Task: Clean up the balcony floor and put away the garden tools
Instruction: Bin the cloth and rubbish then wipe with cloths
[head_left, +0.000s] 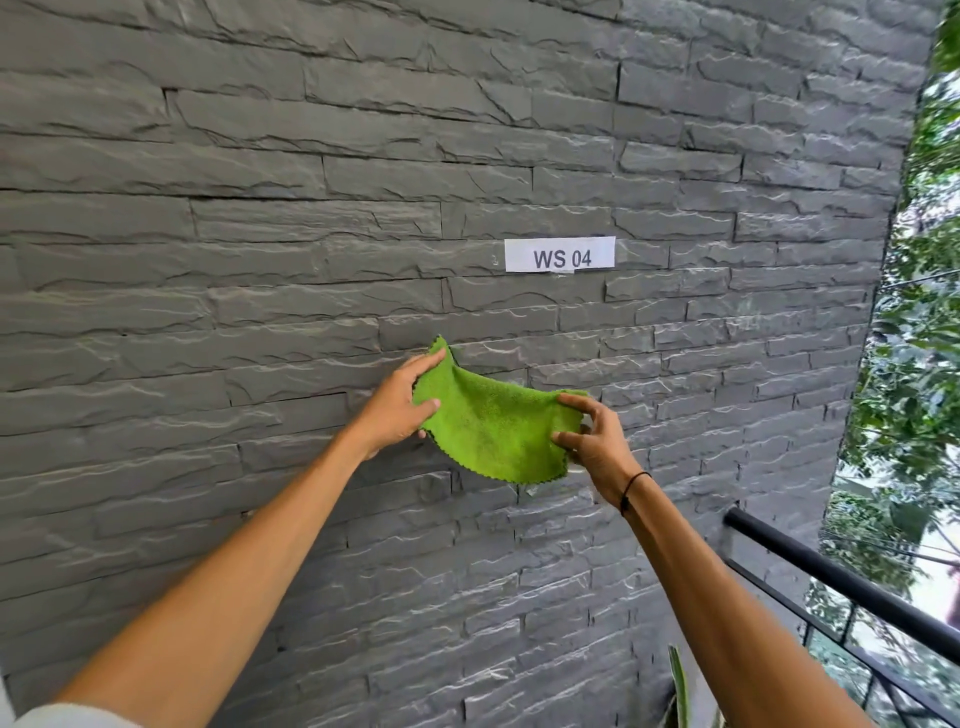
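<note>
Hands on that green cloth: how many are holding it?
2. The left hand grips the green cloth at its upper left edge; the right hand pinches its right edge, before the grey stone wall. None appear hidden.

The green microfibre cloth (493, 421) looks soft, matt and nappy with pinked edges. Behind it, the grey stone-clad wall (260, 208) is rough and ridged; its paper label (560, 254) smooth, matt. Railing (831, 577): smooth black metal.

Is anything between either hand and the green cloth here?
No. Both hands already hold the green cloth in front of the stone wall: the left hand grips its left edge and the right hand pinches its right edge. Nothing visible lies between them.
</note>
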